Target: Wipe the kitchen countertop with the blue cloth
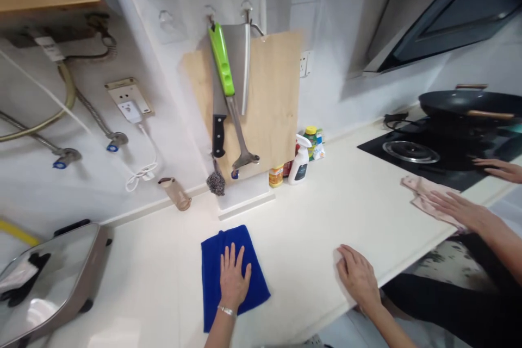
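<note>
A white tabletop (302, 239) runs across the kitchen, meeting a pale wall (338, 22) at the back, with a dark range hood (457, 16) up on the right. Below the hood sit a black cooktop (452, 168) and a wide wok (452, 102). A wooden cutting board (273, 103) hangs on the wall, and in front of it hang a green-handled tool (221, 60), a black-handled knife (219, 136) and a metal scrubber (216, 183). A white spray bottle (300, 166) stands below the board's right side among small containers; to the left, a brownish cup (176, 194) leans near the wall, and a glass-lidded electric pan (67, 277) fills the corner. The blue cloth (212, 274) lies spread on the tabletop in front of the board, directly under the left hand (234, 280). That grip is flat and wide, fingers apart, pressing on the cloth without closing around it (a silvery bracelet (227, 311) circles the wrist). The right hand (361, 280) rests at the tabletop's front edge, well apart from the cloth; its grip is loosely curled, fingertips down, with nothing visible in it. Farther right, another person's hand (465, 209) lies on a pale pink cloth (420, 190) beside the cooktop.
</note>
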`<state>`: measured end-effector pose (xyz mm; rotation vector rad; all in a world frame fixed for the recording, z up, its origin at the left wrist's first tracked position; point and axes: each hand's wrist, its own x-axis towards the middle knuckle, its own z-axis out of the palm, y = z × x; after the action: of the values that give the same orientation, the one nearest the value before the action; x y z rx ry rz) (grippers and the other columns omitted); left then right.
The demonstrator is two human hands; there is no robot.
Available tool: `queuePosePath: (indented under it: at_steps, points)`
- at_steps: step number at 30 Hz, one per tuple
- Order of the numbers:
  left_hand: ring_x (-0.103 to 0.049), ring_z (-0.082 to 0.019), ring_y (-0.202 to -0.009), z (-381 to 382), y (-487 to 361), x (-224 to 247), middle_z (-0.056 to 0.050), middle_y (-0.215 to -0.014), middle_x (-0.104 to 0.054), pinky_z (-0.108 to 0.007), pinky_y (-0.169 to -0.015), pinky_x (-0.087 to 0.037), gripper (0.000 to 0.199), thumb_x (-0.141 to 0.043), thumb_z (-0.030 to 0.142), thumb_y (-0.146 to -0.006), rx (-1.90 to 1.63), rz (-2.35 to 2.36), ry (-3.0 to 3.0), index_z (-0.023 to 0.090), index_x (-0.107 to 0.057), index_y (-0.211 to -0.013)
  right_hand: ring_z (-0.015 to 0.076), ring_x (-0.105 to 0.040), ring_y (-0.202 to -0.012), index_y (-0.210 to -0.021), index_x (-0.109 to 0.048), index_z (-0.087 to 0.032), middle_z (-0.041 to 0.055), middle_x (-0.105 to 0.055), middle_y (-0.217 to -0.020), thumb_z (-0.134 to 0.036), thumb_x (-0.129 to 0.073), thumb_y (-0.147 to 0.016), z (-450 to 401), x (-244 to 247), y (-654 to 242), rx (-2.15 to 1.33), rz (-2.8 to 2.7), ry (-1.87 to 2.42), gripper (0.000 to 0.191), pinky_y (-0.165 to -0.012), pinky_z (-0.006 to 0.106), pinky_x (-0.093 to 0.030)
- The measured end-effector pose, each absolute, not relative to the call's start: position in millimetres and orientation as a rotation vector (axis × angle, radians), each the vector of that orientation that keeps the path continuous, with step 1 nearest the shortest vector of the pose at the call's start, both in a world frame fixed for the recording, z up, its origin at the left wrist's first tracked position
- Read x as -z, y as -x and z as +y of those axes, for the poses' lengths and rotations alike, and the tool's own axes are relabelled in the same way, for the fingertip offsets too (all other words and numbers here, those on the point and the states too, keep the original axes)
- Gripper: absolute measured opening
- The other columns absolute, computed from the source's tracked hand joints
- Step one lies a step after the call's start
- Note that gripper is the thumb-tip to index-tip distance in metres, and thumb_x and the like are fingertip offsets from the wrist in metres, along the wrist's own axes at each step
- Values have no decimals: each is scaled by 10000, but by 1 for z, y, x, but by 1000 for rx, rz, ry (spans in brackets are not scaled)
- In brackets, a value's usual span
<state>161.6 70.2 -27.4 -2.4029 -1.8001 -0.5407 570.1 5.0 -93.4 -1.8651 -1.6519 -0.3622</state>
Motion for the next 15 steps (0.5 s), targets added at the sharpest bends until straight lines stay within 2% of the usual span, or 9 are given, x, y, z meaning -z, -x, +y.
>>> queuePosePath:
  at_steps: [8,15]
  points:
    - [-270,-285,-1491,39,-58,27,-61,-1600,-347,-544,-1189,-326,533,-423,437,-961,495,-2022,2215,300,-412,-1476,281,-558,-1179,-1274,-517,-152,147,-588,-1290,-310,-396,-948,1,100,-568,415,-1678,1822,381,-1010,481,-472]
    - [-240,-317,-1500,68,-44,19,-98,-1601,-343,-557,-1199,-281,547,-408,441,-957,482,-2140,2084,266,-425,-1475,294,-575,-1179,-1265,-519,-142,162,-593,-1284,-320,-385,-945,0,101,-566,442,-1685,1816,390,-1011,486,-482]
